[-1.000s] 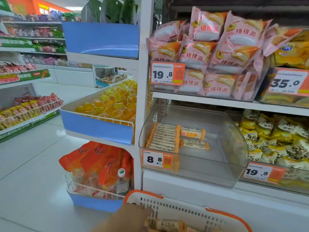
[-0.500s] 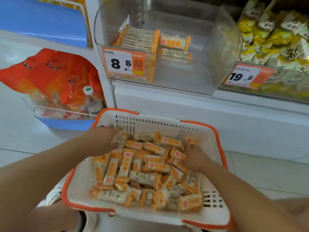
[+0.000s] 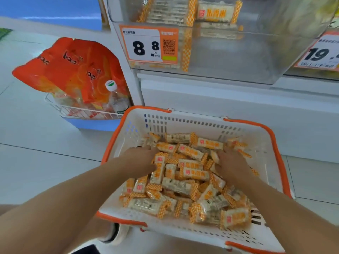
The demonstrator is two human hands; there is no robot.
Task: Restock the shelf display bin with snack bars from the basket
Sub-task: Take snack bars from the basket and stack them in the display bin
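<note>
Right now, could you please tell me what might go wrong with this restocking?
Both hands, left hand and right hand, dig into the loose orange-and-white wrapped snack bars; a big scoop could spill some. The white plastic basket with orange rim sits below the clear plastic display bin, so bars may drop during the lift.

- My basket (image 3: 185, 123) is white plastic with an orange rim.
- The snack bars (image 3: 183, 180) in it have pale, whitish wrappers with orange lettering and a small red square mark; their crimped ends carry an orange-and-white checker pattern.
- The bin (image 3: 238, 57) on the shelf is clear, and the bars inside show the same checkered orange ends.
- Its price tag (image 3: 149, 45) is white with black digits, an orange border and a small green patch.
- The bags (image 3: 73, 68) to my left are bright orange-red with lighter orange swirls.
- The bottle (image 3: 114, 99) among them is clear with a white and green cap.
</note>
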